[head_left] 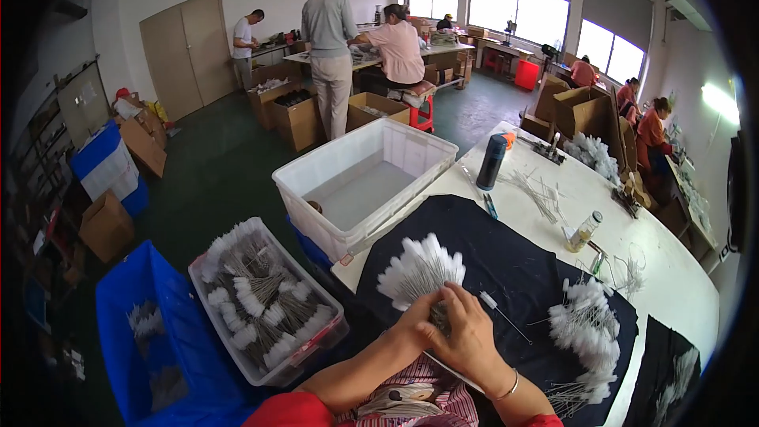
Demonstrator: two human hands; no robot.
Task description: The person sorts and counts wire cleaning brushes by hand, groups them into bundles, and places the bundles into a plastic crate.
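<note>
A fanned bundle of small wire-handled brushes (419, 269) with white bristle heads stands between my hands, heads pointing away from me. My left hand (415, 323) is closed around the wire handles from the left side. From the right, my right hand (468, 334) wraps the same handles, its fingers overlapping the left ones. The lower ends of the wires are mostly hidden by my hands. One loose brush (506, 316) lies on the dark cloth (466, 225) just right of the bundle. A large pile of similar brushes (585, 328) rests farther right on the cloth.
To the left are a clear plastic bin (336, 328) of brush bundles and a blue crate (118, 340). A white tub (364, 225) stands beyond the cloth. On the white table (672, 269) are a dark bottle (492, 162) and a glass jar (585, 231). Several people work farther back.
</note>
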